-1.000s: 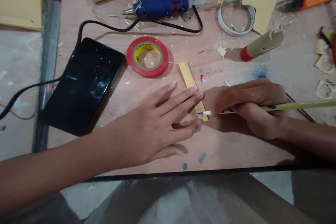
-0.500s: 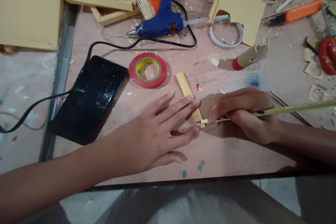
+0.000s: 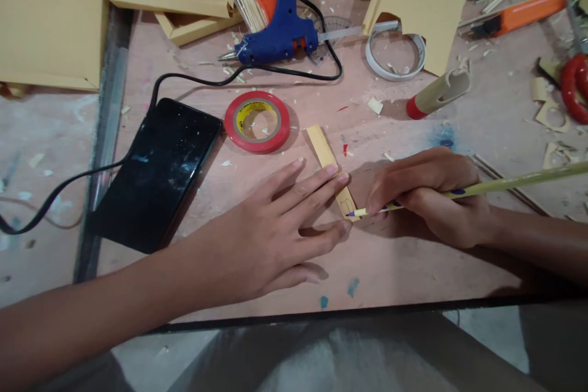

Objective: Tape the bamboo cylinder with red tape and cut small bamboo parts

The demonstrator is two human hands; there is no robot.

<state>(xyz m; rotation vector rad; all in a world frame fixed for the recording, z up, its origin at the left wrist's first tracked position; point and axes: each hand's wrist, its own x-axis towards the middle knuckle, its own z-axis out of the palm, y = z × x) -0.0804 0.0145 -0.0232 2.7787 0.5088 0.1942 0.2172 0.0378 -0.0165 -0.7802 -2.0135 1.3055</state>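
Note:
A narrow strip of tan card [image 3: 323,146] lies slanted on the pinkish board, with a small outline drawn near its lower end. My left hand [image 3: 285,226] rests flat with fingers spread, its fingertips on the strip. My right hand [image 3: 427,196] is closed round a long yellow-green pencil [image 3: 509,184] with dark spots. The purple tip of the pencil touches the strip beside the drawn lines. Just beyond my left hand sits a roll of red tape [image 3: 257,142].
A black phone [image 3: 158,174] lies left of the tape. Farther back are a blue glue gun [image 3: 278,37] with its black cord, a white tape ring [image 3: 374,67], a card tube [image 3: 441,97], an orange cutter [image 3: 528,14] and red-handled scissors [image 3: 569,89].
The far end of the pencil has tilted slightly away from me, while its tip stays at the strip's lower end. My left hand keeps its place on the strip.

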